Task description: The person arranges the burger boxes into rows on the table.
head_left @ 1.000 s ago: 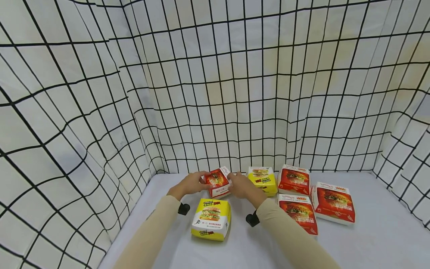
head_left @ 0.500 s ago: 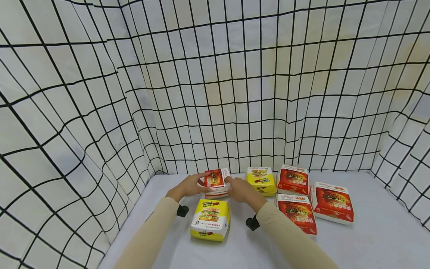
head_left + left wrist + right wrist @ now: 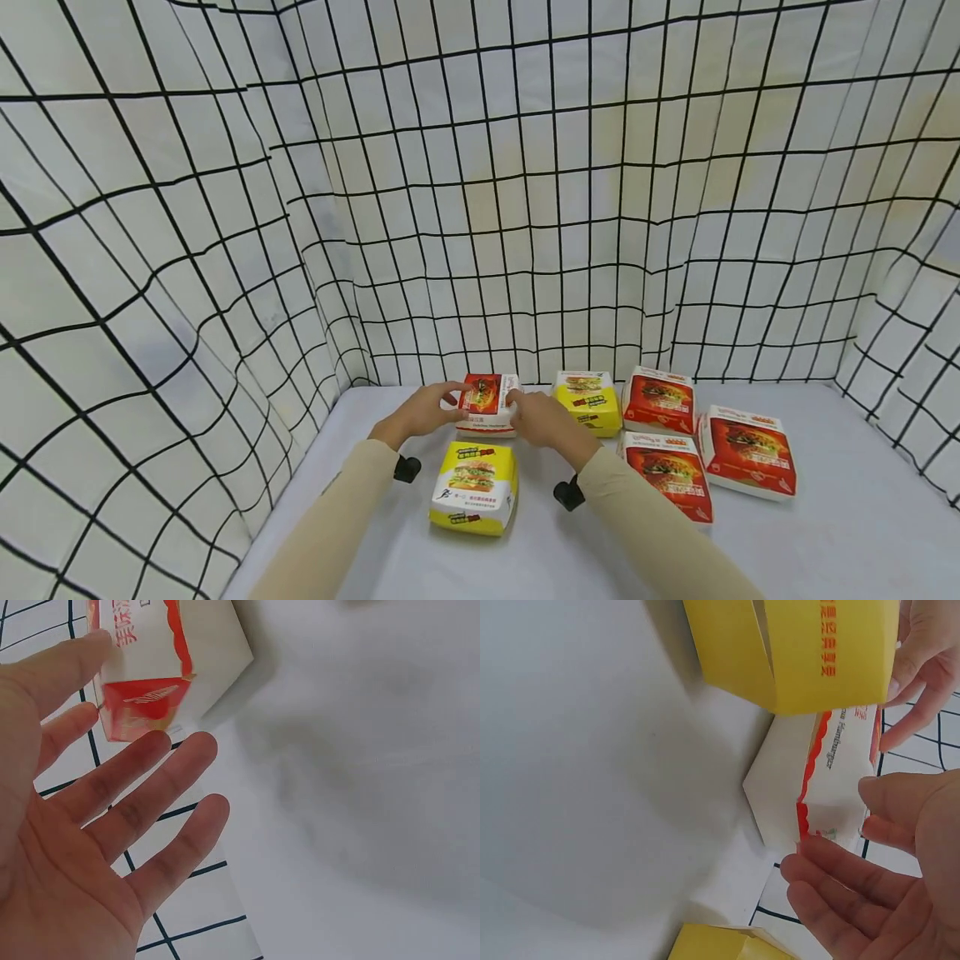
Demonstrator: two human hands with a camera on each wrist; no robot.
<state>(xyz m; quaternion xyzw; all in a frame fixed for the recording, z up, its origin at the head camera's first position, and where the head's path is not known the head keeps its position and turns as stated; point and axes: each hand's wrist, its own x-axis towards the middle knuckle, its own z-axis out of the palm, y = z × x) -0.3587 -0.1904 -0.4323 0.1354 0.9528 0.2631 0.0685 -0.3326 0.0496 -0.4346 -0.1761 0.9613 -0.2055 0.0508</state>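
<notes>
A red-and-white burger box [image 3: 487, 423] sits at the back of the table between my two hands. My left hand [image 3: 420, 412] is at its left side; in the left wrist view the thumb lies against the box [image 3: 154, 637] and the other fingers are spread. At the right side is my right hand [image 3: 536, 417]. The right wrist view has its thumb and fingers extended at the corner of the box [image 3: 844, 765], touching or nearly so. Just in front stands a yellow-and-white burger box [image 3: 472, 487], which partly covers the red-and-white one in the right wrist view.
Another yellow burger box [image 3: 587, 404] stands right of my right hand. Three red burger boxes lie farther right: one at the back [image 3: 658, 400], one nearer me [image 3: 667, 475], one outermost [image 3: 748, 450]. Black netting over white cloth [image 3: 495, 208] walls the table [image 3: 847, 533].
The red-and-white box has turned from a slanted position to squarely facing me, behind the front yellow box. My left fingers have loosened from it. The other boxes stay put.
</notes>
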